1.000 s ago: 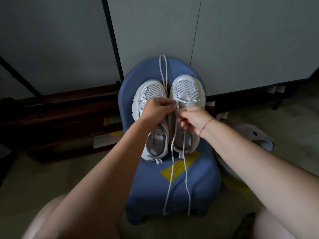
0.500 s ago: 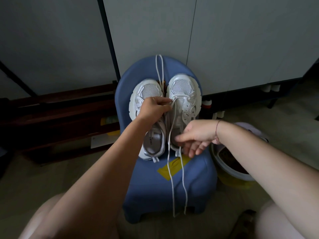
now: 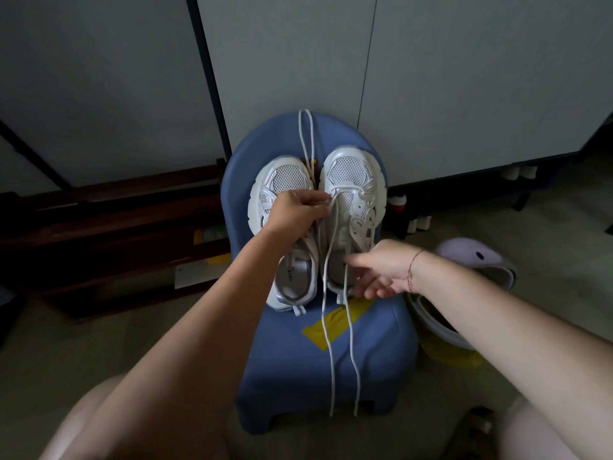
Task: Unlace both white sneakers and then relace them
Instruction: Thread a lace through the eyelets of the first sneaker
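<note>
Left hand (image 3: 293, 215) hides left sneaker (image 3: 285, 177) midfoot.

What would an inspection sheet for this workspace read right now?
Surface: blue chair, yellow tape on its seat.
Job's things: first sneaker, no lace seen, beside second sneaker, toes toward backrest; lace through second's toe eyelets, ends trailing off seat; spare lace draped over backrest.
Clutter: nothing seen.
Hands: left hand pinches the lace at the toe; right hand open beside the strands near the heel.
Cables: nothing seen.
Surroundings: lidded bin, dark wooden shelf, grey wall.
</note>
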`<state>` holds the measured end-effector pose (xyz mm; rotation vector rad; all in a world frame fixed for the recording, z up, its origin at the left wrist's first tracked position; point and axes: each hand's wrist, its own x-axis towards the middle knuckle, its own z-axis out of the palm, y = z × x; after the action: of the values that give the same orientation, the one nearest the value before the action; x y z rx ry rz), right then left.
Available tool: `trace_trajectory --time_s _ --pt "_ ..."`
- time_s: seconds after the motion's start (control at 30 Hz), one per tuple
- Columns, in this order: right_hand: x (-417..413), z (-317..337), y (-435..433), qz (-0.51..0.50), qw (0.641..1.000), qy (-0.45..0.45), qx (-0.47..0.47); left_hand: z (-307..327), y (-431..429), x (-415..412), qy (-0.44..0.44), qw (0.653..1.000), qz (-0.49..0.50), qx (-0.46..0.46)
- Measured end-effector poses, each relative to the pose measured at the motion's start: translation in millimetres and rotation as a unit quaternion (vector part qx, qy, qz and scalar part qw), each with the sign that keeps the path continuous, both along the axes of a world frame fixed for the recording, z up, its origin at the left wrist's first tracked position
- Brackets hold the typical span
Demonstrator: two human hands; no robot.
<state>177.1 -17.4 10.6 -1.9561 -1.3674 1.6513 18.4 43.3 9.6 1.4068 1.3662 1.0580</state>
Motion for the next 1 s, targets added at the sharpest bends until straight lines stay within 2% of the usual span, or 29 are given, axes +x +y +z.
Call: trace_trajectory --time_s 0.07,0.17,0.23,0.37,0.47,0.57,0.7,0.77,0.9,1.0 --pt "-6 -8 -4 -0.025 0.999 0.037 0.017 0 0 0 0.0 1.0 -0.002 -0.002" --pt "-13 -23 -9 -0.118 0.984 0.104 0.079 0 0 1 0.007 1.0 0.004 -0.002" --pt "-14 -30 -12 -0.127 0.982 0.111 0.089 0 0 2 0.017 1.0 0.006 -0.001" --pt "-7 -28 -14 -0.004 0.994 0.033 0.104 0 1 3 0.039 0.999 0.006 0.005" --pt "-4 -25 -13 0.082 0.987 -0.031 0.133 -1 4 3 0.042 0.999 0.009 0.008" --pt "-6 -28 -11 0.12 0.98 -0.067 0.144 -2 5 4 0.05 0.999 0.012 0.011" --pt "-11 -28 -13 0.132 0.975 -0.069 0.163 -2 2 4 0.055 0.998 0.011 0.021" --pt "-10 -26 -17 0.123 0.979 -0.045 0.159 -2 -2 4 0.051 0.998 0.019 0.04" --pt "-3 -15 -26 0.075 0.989 0.079 0.095 6 -24 7 0.019 0.994 0.076 0.073" --pt "4 -3 -33 0.028 0.99 0.124 0.062 6 -45 4 0.044 0.997 0.054 0.015"
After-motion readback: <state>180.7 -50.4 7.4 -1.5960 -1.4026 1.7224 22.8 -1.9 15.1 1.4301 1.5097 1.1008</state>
